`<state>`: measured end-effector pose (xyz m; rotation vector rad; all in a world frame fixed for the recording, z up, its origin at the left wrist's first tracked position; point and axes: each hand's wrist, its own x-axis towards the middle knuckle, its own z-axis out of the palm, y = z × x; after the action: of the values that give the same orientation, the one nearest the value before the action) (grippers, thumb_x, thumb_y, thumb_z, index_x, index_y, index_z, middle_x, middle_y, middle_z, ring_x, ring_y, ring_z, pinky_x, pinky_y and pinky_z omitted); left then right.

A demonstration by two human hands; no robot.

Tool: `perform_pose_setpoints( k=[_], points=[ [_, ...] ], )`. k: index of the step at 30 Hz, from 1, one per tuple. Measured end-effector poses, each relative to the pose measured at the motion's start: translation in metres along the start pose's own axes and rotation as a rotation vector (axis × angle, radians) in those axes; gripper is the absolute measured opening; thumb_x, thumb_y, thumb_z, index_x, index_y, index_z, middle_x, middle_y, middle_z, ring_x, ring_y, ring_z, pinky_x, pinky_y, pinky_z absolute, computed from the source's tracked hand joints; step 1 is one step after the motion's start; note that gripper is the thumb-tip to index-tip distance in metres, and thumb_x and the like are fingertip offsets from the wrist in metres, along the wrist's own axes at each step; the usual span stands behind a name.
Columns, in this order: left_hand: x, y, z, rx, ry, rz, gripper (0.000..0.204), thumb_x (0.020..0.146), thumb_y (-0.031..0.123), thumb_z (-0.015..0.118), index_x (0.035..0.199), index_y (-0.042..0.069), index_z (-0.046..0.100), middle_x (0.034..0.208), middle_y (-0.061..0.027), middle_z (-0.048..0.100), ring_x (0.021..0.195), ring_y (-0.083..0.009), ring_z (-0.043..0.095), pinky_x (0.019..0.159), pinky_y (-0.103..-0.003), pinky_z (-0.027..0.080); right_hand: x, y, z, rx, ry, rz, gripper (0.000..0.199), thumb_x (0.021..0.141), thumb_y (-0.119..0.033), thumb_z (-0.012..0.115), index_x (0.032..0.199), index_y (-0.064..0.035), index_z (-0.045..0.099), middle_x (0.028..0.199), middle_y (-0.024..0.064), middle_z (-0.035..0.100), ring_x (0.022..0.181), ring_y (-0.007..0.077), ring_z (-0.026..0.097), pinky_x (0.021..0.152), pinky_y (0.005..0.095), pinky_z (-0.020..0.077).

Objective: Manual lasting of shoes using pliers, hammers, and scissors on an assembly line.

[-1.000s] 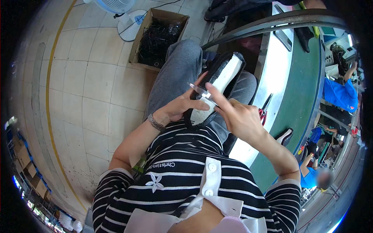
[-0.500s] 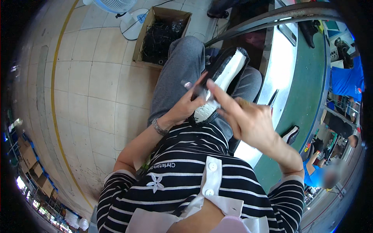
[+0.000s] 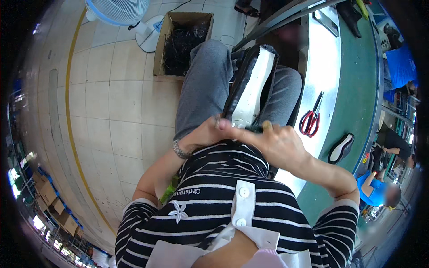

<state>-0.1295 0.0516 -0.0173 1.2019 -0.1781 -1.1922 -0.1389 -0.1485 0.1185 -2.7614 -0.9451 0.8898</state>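
An unfinished black shoe (image 3: 254, 85) lies sole up across my lap, its white underside showing and its toe pointing away from me. My left hand (image 3: 203, 135), with a metal watch at the wrist, closes round the heel end, the fingers partly hidden. Right at that same end, my right hand (image 3: 286, 145) is bent with its fingers curled in and meets the left thumb. Something small and dark sits by the right fingers, too hidden to name.
Red-handled scissors (image 3: 311, 118) and a phone (image 3: 326, 22) lie on the metal strip to my right. A second shoe piece (image 3: 341, 148) rests on the green bench (image 3: 353, 89). Ahead-left stand a box of black scraps (image 3: 161, 53) and a fan (image 3: 118, 11). Another person (image 3: 373, 190) sits far right.
Both hands have moved down toward the shoe's heel end, uncovering more of its white underside. The scissors now show fully as the view shifted.
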Motion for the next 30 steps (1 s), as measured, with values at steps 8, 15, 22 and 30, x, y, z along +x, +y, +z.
perform_pose_setpoints(
  k=[8,15,22,30],
  points=[
    [0.006,-0.013,0.003,0.031,0.001,0.03,0.035,0.084,0.021,0.075,0.111,0.001,0.065,0.097,-0.0058,0.07,0.086,-0.0115,0.064,0.079,-0.025,0.05,-0.003,0.025,0.021,0.052,0.052,-0.005,0.066,0.102,-0.023,0.044,0.149,-0.0501,0.006,0.068,0.0108,0.055,0.051,0.0159,0.058,0.041,0.0265,0.0513],
    [0.02,0.006,0.038,0.261,0.129,0.093,0.041,0.083,0.035,0.074,0.104,0.001,0.067,0.094,-0.0143,0.071,0.08,-0.0197,0.068,0.075,-0.031,0.053,-0.024,0.034,0.028,0.169,0.104,0.17,0.079,0.096,-0.01,0.048,0.149,-0.0506,0.006,0.072,0.0135,0.058,0.045,0.0137,0.052,0.037,0.0223,0.0439],
    [0.077,0.106,0.072,1.143,0.162,0.742,0.042,0.078,0.034,0.075,0.101,0.0,0.066,0.106,-0.0214,0.066,0.096,-0.0298,0.065,0.081,-0.041,0.051,-0.073,0.071,0.037,1.04,0.664,0.659,0.07,0.1,-0.01,0.048,0.155,-0.0159,0.004,0.078,0.0085,0.068,0.061,0.0151,0.065,0.05,0.0271,0.0486],
    [0.213,0.155,0.033,1.26,0.002,0.6,0.038,0.092,0.04,0.056,0.102,0.006,0.071,0.081,-0.0177,0.068,0.081,-0.0325,0.067,0.075,-0.044,0.05,-0.097,0.093,0.042,1.388,0.648,0.745,0.059,0.098,-0.008,0.05,0.15,-0.0033,0.022,0.103,0.0139,0.068,0.085,0.0173,0.068,0.064,0.0253,0.0527]
  ],
)
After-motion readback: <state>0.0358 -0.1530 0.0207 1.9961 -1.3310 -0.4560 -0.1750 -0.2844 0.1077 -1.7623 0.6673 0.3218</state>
